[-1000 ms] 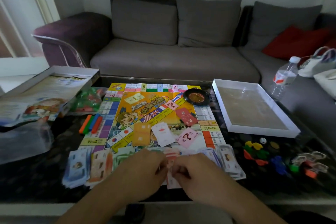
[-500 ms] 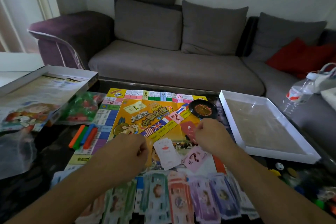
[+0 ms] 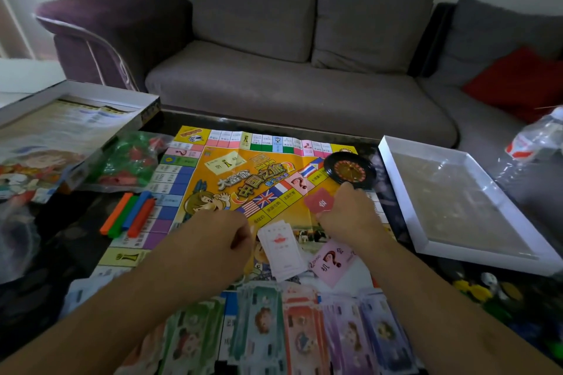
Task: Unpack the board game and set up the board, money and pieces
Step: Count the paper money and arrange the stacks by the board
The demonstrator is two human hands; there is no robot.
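Board [image 3: 213,189] lies unfolded on the counter [image 3: 76,240] with money [image 3: 298,332] fanned along its near edge; card placing seems in hand, the left hand [image 3: 217,240] curled, apparently empty, the right hand [image 3: 350,213] pinching the red cards [image 3: 320,202], which next need squaring onto their marked spot.

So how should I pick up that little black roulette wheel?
Take the roulette wheel by its raised round rim, thumb on one side and fingers on the other, coming down from above. It lies flat on the board's far right corner, so there's probably no edge to slide under. Come from its far side, since the right hand is right at the near rim.
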